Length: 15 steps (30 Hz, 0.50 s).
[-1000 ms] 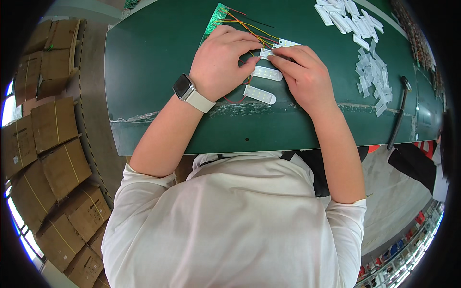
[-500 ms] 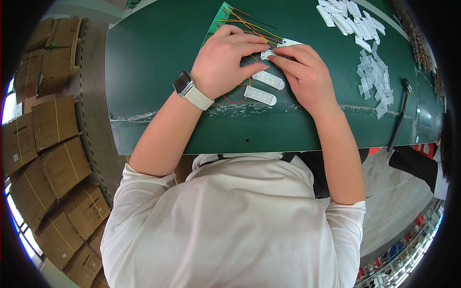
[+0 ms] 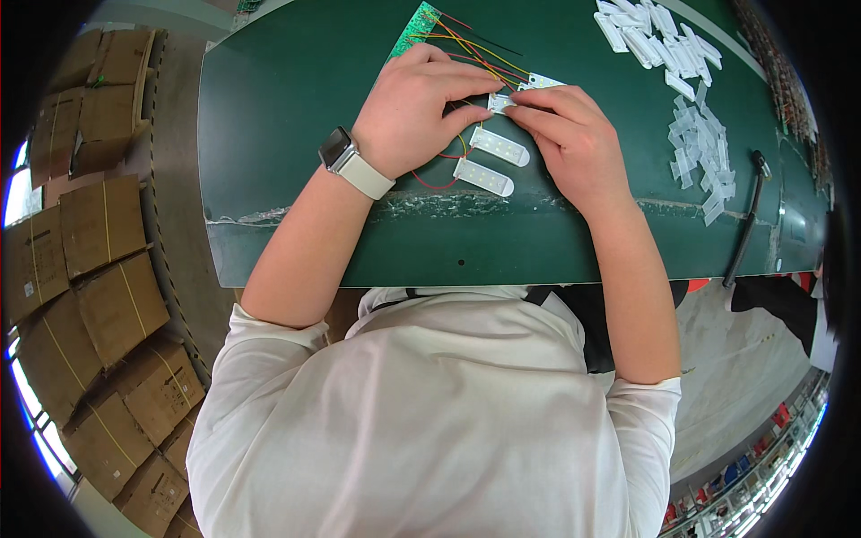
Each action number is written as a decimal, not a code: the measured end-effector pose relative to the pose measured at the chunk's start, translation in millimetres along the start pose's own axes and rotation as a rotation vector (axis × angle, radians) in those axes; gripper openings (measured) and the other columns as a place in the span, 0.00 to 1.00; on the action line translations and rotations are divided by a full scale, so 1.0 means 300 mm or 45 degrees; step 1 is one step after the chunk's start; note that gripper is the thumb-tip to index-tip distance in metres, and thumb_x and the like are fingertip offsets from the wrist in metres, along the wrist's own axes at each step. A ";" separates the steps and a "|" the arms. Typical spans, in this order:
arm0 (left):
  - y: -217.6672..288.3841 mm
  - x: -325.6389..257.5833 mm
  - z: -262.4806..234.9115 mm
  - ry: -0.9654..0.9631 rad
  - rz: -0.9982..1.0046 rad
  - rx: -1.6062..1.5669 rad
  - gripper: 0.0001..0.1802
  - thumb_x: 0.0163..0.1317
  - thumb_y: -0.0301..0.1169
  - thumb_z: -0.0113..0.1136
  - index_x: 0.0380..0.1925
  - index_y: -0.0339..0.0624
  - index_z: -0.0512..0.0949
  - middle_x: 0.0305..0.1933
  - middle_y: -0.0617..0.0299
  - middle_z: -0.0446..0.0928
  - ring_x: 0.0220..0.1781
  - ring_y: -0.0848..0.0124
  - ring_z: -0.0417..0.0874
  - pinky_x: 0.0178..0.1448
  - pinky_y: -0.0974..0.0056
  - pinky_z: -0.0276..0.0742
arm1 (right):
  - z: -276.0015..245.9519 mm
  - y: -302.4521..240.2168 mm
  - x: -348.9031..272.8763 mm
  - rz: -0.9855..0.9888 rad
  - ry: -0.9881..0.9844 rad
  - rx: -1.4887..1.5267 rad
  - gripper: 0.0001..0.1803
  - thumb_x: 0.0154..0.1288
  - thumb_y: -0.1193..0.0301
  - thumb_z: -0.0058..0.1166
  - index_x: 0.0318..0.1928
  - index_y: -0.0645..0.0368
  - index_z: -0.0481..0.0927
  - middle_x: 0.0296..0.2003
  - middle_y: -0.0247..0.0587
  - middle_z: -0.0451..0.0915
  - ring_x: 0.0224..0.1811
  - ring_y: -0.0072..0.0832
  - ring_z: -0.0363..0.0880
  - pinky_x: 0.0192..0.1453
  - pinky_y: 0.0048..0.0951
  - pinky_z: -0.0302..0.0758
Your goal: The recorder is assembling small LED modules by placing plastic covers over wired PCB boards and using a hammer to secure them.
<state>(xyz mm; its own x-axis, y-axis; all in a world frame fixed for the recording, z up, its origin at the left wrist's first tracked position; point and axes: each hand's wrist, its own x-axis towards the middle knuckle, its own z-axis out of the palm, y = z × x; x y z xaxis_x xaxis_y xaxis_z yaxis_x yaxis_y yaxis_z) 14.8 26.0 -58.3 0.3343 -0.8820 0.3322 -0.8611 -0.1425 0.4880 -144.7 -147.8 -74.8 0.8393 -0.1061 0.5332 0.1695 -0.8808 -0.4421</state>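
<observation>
The hands (image 3: 405,117) (image 3: 574,145) pinch 1 white LED module (image 3: 500,104); cartons (image 3: 106,220) bear dark print too small to read.

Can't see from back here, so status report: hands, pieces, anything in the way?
Right hand pinching small white piece; left hand at its left end. Two LED strips nearer the person. Nothing visibly blocking; wires close by.

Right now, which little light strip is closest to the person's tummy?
The lowest LED strip on the green table. The next strip lies just beyond it; the held strip is farther away, in the right hand.
</observation>
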 end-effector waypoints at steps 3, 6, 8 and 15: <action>-0.001 0.002 -0.001 -0.010 0.028 0.025 0.19 0.58 0.36 0.75 0.51 0.52 0.90 0.51 0.69 0.90 0.51 0.63 0.81 0.60 0.59 0.80 | 0.000 0.002 0.000 0.004 -0.008 0.003 0.13 0.56 0.80 0.65 0.42 0.57 0.91 0.45 0.35 0.88 0.49 0.36 0.85 0.55 0.36 0.84; -0.003 0.001 0.009 0.015 0.041 0.053 0.20 0.56 0.37 0.77 0.51 0.53 0.91 0.50 0.70 0.90 0.51 0.63 0.81 0.60 0.59 0.80 | 0.004 0.003 0.000 -0.005 -0.002 0.008 0.13 0.56 0.81 0.65 0.42 0.57 0.91 0.44 0.35 0.88 0.49 0.36 0.85 0.54 0.36 0.84; 0.001 0.001 0.023 0.064 0.033 0.149 0.20 0.56 0.41 0.76 0.50 0.56 0.91 0.51 0.73 0.89 0.54 0.64 0.81 0.62 0.58 0.76 | 0.003 -0.002 0.003 -0.006 0.002 0.003 0.13 0.56 0.81 0.65 0.42 0.57 0.91 0.44 0.35 0.88 0.49 0.36 0.85 0.54 0.36 0.84; 0.025 -0.001 0.016 0.063 -0.007 0.303 0.23 0.55 0.49 0.76 0.52 0.61 0.90 0.54 0.78 0.88 0.60 0.68 0.78 0.68 0.55 0.64 | 0.005 -0.002 0.003 -0.003 0.011 -0.010 0.13 0.56 0.81 0.65 0.42 0.57 0.91 0.44 0.35 0.88 0.49 0.36 0.86 0.53 0.35 0.84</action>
<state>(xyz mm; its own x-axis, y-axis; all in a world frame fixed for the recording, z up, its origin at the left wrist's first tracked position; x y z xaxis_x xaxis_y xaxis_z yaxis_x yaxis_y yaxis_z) 6.3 23.0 -58.6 0.3522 -0.8586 0.3725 -0.9234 -0.2540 0.2877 -143.3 -146.7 -75.2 0.8343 -0.1080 0.5406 0.1675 -0.8846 -0.4351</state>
